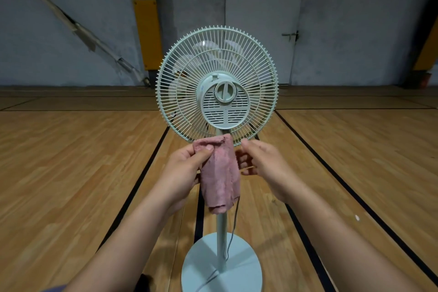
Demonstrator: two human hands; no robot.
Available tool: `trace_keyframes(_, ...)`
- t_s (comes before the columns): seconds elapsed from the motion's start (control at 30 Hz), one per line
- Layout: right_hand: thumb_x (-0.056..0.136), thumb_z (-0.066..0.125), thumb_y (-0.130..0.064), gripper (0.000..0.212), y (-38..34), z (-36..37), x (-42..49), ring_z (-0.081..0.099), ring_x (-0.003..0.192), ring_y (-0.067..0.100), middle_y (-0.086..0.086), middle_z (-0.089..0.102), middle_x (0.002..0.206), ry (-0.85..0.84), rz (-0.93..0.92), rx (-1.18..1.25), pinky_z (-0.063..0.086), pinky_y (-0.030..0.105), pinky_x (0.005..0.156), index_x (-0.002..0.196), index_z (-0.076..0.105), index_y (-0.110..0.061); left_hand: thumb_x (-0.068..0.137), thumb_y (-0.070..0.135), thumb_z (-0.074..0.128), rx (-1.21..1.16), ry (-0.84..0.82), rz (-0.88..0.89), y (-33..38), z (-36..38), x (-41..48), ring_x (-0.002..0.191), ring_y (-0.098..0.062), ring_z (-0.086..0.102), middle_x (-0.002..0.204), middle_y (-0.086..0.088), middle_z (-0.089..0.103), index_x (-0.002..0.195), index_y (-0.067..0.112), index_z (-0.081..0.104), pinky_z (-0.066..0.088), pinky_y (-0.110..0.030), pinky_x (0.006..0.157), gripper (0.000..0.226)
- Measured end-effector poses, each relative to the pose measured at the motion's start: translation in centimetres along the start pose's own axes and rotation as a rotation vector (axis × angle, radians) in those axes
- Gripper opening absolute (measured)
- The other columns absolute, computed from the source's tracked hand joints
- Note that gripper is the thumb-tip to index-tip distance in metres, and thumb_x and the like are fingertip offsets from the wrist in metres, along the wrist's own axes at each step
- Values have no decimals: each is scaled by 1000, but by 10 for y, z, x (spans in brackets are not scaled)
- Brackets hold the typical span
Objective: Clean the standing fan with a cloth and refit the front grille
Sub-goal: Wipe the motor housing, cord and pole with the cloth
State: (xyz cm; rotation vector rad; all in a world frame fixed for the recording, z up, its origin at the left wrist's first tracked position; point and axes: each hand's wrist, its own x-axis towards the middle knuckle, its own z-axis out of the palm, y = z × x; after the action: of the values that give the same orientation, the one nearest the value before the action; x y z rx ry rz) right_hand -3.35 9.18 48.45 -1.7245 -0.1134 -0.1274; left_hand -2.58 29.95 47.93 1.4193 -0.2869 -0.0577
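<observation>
Fan (216,85) is being viewed from the rear: motor housing (225,105) and rear grille (189,73) are facing the camera, blades partly visible through the wires.

Left hand (182,173): fingers are being kept clamped on the pink cloth (221,173), thumb pressed on its top left corner, remaining fingers wrapped behind. The cloth is being held folded and hanging down, directly right of the left fingers, in front of the pole (221,239), its top edge just under the grille's lower rim.

Right hand (260,163): fingers are being held loosely curled, thumb raised near the grille's lower rim, fingertips just right of the cloth. Contact with the cloth or the pole cannot be told; nothing is visibly being gripped.

Base (221,265) is standing on the wooden floor (71,161), below and nearer than both hands. Cord (233,232) is hanging from under the cloth down to the base.

A white door (263,19) is showing in the wall beyond the fan.
</observation>
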Motion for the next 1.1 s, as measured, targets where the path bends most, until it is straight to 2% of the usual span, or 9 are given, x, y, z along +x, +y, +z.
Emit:
trace_keyframes(0.13,96,67,-52,47,17,5,-10,70,100,23,12,74,112,-195,-43,71,57,38,89,120,69,-12,103,21,67,10,-15,62,-2,4,0,97,-16,78,111,-6,82,115,24,82,58,-20,74,19)
trace_keyframes(0.27,85,83,-32,34,25,5,-13,72,94,15,5,77,100,-142,-152,112,57,29,81,111,70,-14,99,21,73,20,21,74,-3,6,2,94,-16,78,108,-6,82,110,26,84,58,-20,72,16)
trace_keyframes(0.4,87,84,-28,26,22,9,-12,74,104,23,11,78,112,-108,-216,156,60,33,86,111,75,-20,97,20,77,79,-9,107,-6,7,5,94,-13,78,106,-1,83,107,30,84,58,-20,74,16)
trace_keyframes(0.47,90,79,-24,26,17,9,-11,74,107,26,9,77,114,-99,-230,188,61,36,87,116,75,-23,95,27,79,113,-3,130,-3,7,7,86,-5,75,99,4,82,101,29,85,55,-16,69,8)
trace_keyframes(0.53,92,73,-21,29,10,7,-11,74,110,33,12,76,119,-78,-222,264,63,45,90,120,73,-24,90,50,79,103,59,111,3,3,12,81,-9,69,91,4,77,98,23,82,52,-23,69,28)
trace_keyframes(0.67,102,60,-12,27,-15,-2,-12,76,99,43,15,75,121,-1,-239,395,65,52,82,129,63,-16,101,61,57,-102,93,-91,23,-12,31,81,-17,76,94,-5,78,108,12,68,58,-32,71,51)
trace_keyframes(0.83,99,75,-26,22,-47,-8,-8,69,86,30,16,72,109,308,-383,234,59,64,81,115,60,-23,92,74,61,-506,-206,-484,45,-9,52,119,-46,71,129,-32,69,143,-2,50,60,-50,99,93)
trace_keyframes(0.97,102,67,-22,11,-68,-2,0,65,96,18,4,62,113,493,-625,-16,57,40,86,109,62,-29,80,75,77,-773,-357,-573,51,0,63,130,-55,61,144,-36,57,152,-1,47,49,-56,114,109)
trace_keyframes(1.1,94,68,-6,18,-86,12,13,53,89,8,2,52,106,677,-886,-321,39,11,77,109,71,-16,77,83,70,-719,-360,-556,52,1,75,133,-48,61,144,-30,62,148,1,56,39,-54,122,109)
